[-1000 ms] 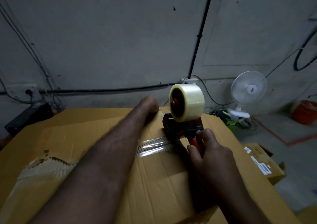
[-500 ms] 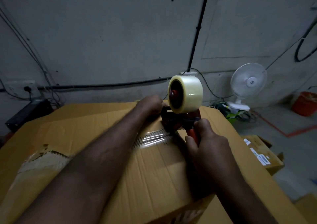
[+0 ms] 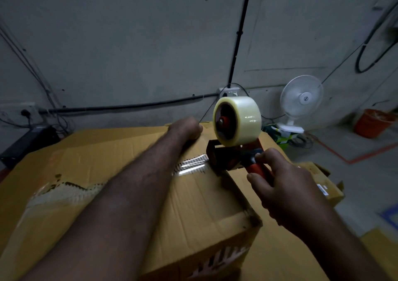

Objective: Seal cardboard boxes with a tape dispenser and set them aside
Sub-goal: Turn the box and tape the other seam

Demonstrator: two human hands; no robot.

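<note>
A large cardboard box (image 3: 200, 207) fills the lower view, its top flaps closed along a seam. A strip of clear tape (image 3: 189, 165) lies on that seam. At the strip's right end sits the tape dispenser (image 3: 228, 158), dark red, carrying a big clear roll (image 3: 239, 120). My right hand (image 3: 280, 186) grips its red handle. My left arm reaches across the box top. My left hand (image 3: 186, 128) rests at the far edge, and its fingers are hidden past the edge.
More flat cardboard (image 3: 64, 151) lies under and left of the box. A smaller labelled box (image 3: 323, 186) sits on the floor at right. By the wall are a white fan (image 3: 301, 100), an orange bucket (image 3: 372, 122), cables and a black device (image 3: 28, 143).
My right hand has drawn the dispenser a little away from my left hand, toward the box's right edge. The view has shifted and the box's near right corner now shows.
</note>
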